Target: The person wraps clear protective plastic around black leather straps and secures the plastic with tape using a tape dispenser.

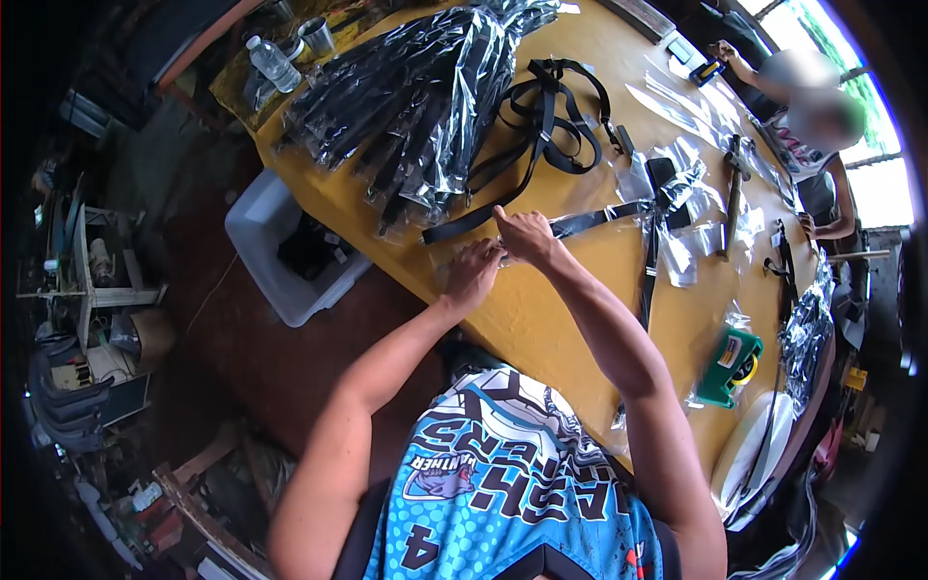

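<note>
My left hand (473, 274) is at the near edge of the yellow table, its fingers closed at the end of a clear plastic sleeve. My right hand (527, 235) is curled shut right beside it, thumb raised. From under the right hand a black strap in clear plastic (594, 220) runs to the right across the table. What exactly lies between the fingertips is partly hidden. Just beyond my hands lies a loose black strap (554, 126), looped with its tail near my right thumb. A large heap of plastic-wrapped black straps (425, 97) lies at the far left.
A grey plastic bin (266, 227) with black items stands left of the table (512, 319). A green tape dispenser (730, 367), a hammer (735, 193) and clear plastic sleeves (677, 106) lie rightward. Another person (822, 184) is at the far right side. A water bottle (274, 65) stands far left.
</note>
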`<action>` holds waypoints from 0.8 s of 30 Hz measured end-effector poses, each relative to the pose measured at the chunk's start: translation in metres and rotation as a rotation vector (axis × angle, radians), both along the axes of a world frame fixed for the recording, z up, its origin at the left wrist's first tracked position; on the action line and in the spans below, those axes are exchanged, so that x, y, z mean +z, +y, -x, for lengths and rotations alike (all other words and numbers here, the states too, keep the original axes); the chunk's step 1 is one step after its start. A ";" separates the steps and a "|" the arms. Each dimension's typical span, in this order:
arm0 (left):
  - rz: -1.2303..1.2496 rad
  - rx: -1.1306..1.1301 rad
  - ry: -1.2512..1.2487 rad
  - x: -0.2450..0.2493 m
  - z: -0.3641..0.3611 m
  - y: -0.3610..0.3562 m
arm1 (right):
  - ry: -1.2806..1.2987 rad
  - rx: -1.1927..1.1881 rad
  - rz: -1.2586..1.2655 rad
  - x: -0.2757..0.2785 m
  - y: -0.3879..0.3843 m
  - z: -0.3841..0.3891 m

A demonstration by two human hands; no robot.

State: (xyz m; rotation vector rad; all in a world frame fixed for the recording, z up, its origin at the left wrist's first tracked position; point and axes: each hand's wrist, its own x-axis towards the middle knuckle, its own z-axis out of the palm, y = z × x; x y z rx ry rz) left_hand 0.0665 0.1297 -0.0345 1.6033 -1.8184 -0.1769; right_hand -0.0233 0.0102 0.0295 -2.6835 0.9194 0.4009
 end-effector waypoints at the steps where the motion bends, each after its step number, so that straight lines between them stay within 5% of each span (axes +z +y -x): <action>1: 0.003 -0.002 -0.001 -0.001 0.000 -0.001 | -0.001 -0.002 0.003 -0.005 0.000 0.000; 11: 0.000 0.010 0.027 0.000 0.000 -0.001 | 0.044 -0.277 0.127 0.007 -0.004 0.022; 17: -0.017 -0.029 0.002 0.005 0.000 0.001 | -0.301 -0.614 0.218 -0.020 0.025 0.046; 24: -0.030 0.017 -0.094 -0.001 0.001 -0.002 | -0.401 -0.830 0.227 -0.031 0.048 0.048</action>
